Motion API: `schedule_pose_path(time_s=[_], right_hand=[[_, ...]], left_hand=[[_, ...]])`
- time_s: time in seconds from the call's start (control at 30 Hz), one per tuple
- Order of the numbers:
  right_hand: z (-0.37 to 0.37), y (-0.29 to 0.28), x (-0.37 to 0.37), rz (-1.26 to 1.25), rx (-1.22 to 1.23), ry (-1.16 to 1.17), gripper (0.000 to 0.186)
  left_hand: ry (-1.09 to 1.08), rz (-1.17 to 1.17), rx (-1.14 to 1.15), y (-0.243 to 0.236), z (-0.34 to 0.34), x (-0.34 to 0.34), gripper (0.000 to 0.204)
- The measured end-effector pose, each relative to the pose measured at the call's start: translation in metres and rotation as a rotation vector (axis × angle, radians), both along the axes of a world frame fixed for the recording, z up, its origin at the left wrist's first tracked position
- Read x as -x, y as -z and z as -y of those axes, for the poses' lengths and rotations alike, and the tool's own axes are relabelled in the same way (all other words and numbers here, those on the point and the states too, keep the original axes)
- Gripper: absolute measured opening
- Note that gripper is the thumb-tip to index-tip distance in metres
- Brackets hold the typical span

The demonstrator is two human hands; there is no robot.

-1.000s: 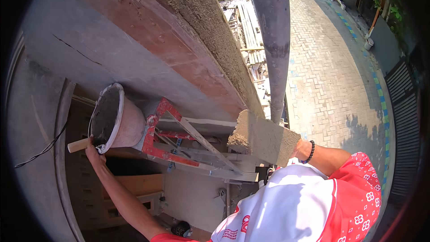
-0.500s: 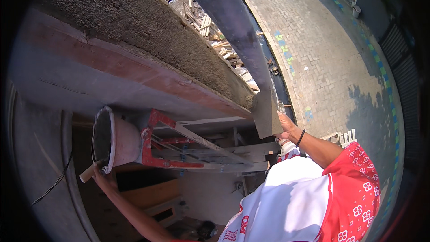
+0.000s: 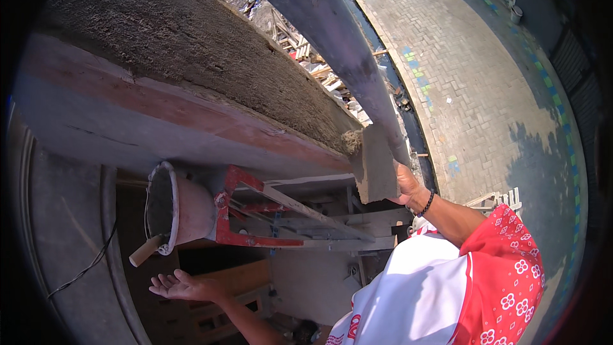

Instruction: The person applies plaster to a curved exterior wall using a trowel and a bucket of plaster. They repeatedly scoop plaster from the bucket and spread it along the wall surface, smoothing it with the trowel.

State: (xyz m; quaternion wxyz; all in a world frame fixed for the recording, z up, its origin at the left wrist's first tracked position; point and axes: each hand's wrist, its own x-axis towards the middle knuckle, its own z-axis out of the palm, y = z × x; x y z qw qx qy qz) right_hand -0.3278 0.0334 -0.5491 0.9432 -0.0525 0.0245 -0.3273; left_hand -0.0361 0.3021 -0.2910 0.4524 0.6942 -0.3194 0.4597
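Note:
My right hand (image 3: 407, 185), with a dark bead bracelet at the wrist, grips the edge of a flat grey board (image 3: 380, 169) that looks coated with mortar. That board stands against the end of the rough mortar-topped wall (image 3: 211, 57), by a lump of mortar (image 3: 351, 142). My left hand (image 3: 182, 286) hangs open, palm up and fingers apart, with nothing in it. Just above it is a bucket (image 3: 191, 207), pale with dark stains. A light wooden handle (image 3: 145, 250) sticks out over the bucket's rim; what it belongs to is hidden inside.
Beside the bucket, a red-topped ladder (image 3: 231, 211) reaches down toward the ground. A thick grey pipe (image 3: 338, 32) slants past the wall's end. Far below lie scrap wood pieces (image 3: 329, 76), a narrow drain (image 3: 415, 134) and a paved road (image 3: 472, 83). A black cable (image 3: 89, 268) hangs at left.
My left hand has let go of the wooden handle at the bucket and drawn down and right, opening. My right hand still holds the board at the wall's end. The view has shifted slightly.

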Motion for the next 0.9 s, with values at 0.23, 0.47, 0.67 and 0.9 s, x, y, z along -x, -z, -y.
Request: schedule_pose_path(time_s=[0.23, 0.47, 0.67, 0.9], right_hand=[[0.014, -0.058, 0.011, 0.083, 0.097, -0.088, 0.045], [0.009, -0.07, 0.01, 0.173, 0.081, -0.085, 0.049], [0.0, -0.047, 0.04, 0.111, 0.025, -0.064, 0.043], [-0.003, -0.047, 0.037, 0.014, 0.121, 0.002, 0.045]], left_hand=[[0.377, -0.003, -0.474, 0.027, 0.089, 0.067, 0.085], [0.461, -0.122, -0.715, 0.007, 0.16, 0.091, 0.09], [0.551, -0.015, -0.762, 0.011, 0.189, 0.092, 0.098], [0.599, 0.0, -0.796, 0.021, 0.209, 0.087, 0.103]])
